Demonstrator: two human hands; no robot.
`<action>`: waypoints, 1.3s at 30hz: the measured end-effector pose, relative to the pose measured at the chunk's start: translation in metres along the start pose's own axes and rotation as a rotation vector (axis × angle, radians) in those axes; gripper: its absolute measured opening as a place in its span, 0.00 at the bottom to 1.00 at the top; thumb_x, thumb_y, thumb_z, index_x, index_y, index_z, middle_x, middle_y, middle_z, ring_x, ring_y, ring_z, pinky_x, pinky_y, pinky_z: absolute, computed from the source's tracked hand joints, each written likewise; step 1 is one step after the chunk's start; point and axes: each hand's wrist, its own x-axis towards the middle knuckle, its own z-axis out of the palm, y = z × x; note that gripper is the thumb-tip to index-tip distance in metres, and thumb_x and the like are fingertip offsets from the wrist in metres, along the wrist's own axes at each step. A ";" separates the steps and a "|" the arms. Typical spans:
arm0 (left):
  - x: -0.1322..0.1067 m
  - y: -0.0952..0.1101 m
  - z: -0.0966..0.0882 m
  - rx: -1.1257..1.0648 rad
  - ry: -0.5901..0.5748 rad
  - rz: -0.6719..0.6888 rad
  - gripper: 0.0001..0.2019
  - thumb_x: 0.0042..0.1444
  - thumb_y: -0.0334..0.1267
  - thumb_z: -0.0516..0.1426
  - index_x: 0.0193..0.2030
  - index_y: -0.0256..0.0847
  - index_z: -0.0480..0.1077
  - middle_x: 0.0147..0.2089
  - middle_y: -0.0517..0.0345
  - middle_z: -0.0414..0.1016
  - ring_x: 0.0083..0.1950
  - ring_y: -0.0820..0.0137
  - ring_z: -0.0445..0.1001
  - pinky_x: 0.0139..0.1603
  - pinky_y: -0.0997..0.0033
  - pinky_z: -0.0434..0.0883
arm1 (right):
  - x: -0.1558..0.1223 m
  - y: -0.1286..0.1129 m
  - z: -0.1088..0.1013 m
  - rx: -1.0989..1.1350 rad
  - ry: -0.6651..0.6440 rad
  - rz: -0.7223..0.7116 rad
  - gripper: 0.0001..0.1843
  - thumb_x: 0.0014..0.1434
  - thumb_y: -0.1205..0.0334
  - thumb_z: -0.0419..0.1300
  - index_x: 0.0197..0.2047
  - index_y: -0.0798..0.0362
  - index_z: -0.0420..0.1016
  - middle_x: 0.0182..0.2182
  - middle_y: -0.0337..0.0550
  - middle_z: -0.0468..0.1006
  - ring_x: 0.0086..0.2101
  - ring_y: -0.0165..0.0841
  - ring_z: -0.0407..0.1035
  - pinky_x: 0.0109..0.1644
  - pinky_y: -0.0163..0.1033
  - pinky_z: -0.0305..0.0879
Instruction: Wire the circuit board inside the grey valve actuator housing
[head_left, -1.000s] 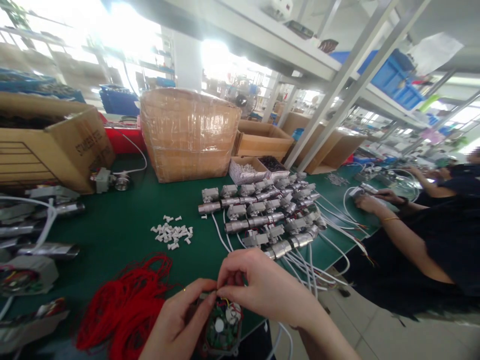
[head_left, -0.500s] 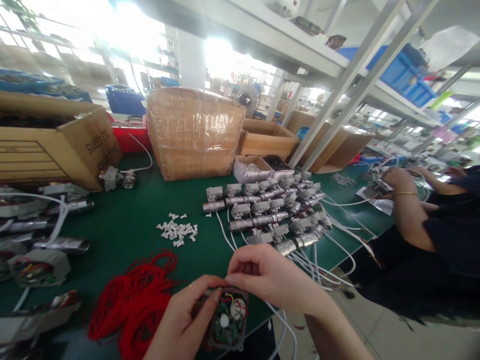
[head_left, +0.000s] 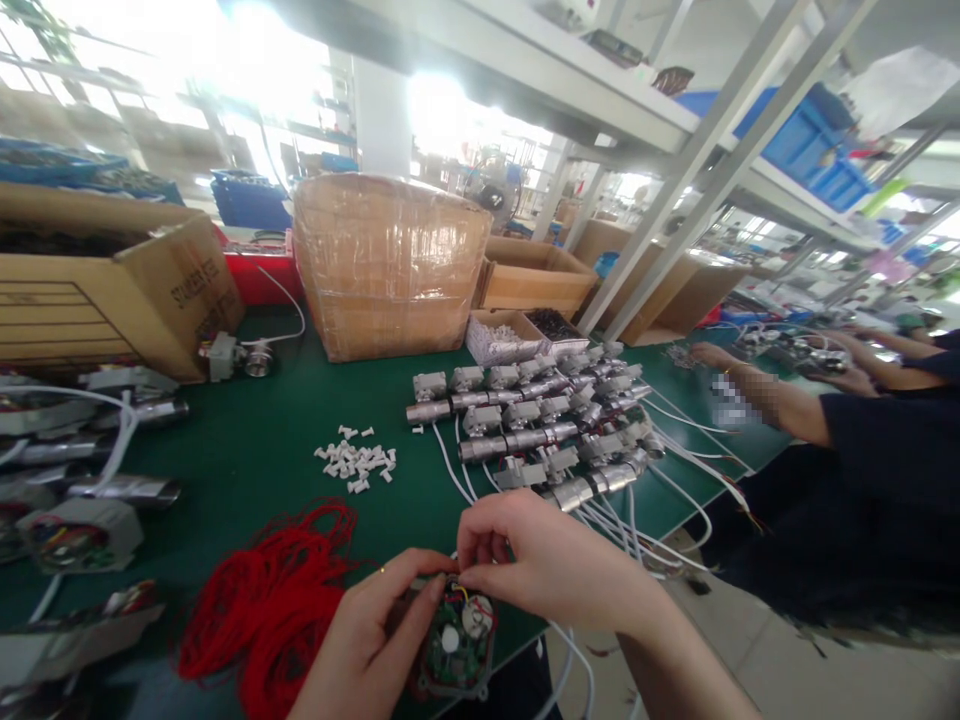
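At the front edge of the bench, my left hand (head_left: pixel 371 635) is closed around the side of an open actuator housing (head_left: pixel 454 655), thumb on its rim. Inside show a green circuit board, a round white part and thin coloured wires. My right hand (head_left: pixel 536 555) pinches at the far rim of the housing, close to my left fingertips; what its fingers hold there is hidden. Left of the housing lies a tangle of red thread-like wire (head_left: pixel 262 610). Small white plastic pegs (head_left: pixel 356 462) are heaped beyond it.
Rows of metal valves with grey boxes (head_left: pixel 555 408) and trailing white cables (head_left: pixel 645 545) stand to the right. More open units (head_left: pixel 79 535) lie at left. Cartons (head_left: pixel 390 270) line the back under a shelf frame (head_left: pixel 660 190). A co-worker's arm (head_left: pixel 780 395) reaches in from the right.
My right fingers have shifted slightly at the housing's far rim; my left hand keeps its hold. The co-worker's hand has moved away from a metal unit toward small parts on the bench.
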 end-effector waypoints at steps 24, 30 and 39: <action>-0.001 0.001 0.002 -0.070 -0.007 -0.065 0.22 0.66 0.59 0.54 0.49 0.42 0.75 0.35 0.57 0.79 0.28 0.68 0.76 0.24 0.79 0.72 | -0.011 0.013 -0.002 0.153 0.020 0.059 0.06 0.57 0.74 0.66 0.30 0.57 0.77 0.22 0.32 0.71 0.25 0.24 0.64 0.28 0.27 0.57; -0.002 0.003 0.002 -0.089 0.018 -0.093 0.22 0.64 0.59 0.56 0.48 0.42 0.76 0.33 0.58 0.79 0.26 0.69 0.76 0.22 0.79 0.71 | -0.024 0.014 0.002 0.202 0.070 0.100 0.06 0.55 0.76 0.64 0.31 0.56 0.75 0.24 0.32 0.71 0.26 0.24 0.64 0.28 0.27 0.56; 0.000 0.012 0.008 -0.106 0.072 -0.115 0.25 0.58 0.62 0.58 0.45 0.41 0.78 0.34 0.56 0.82 0.26 0.67 0.76 0.23 0.77 0.73 | -0.046 0.040 0.051 0.709 0.145 0.181 0.16 0.52 0.70 0.64 0.44 0.54 0.69 0.31 0.34 0.73 0.26 0.24 0.66 0.25 0.26 0.60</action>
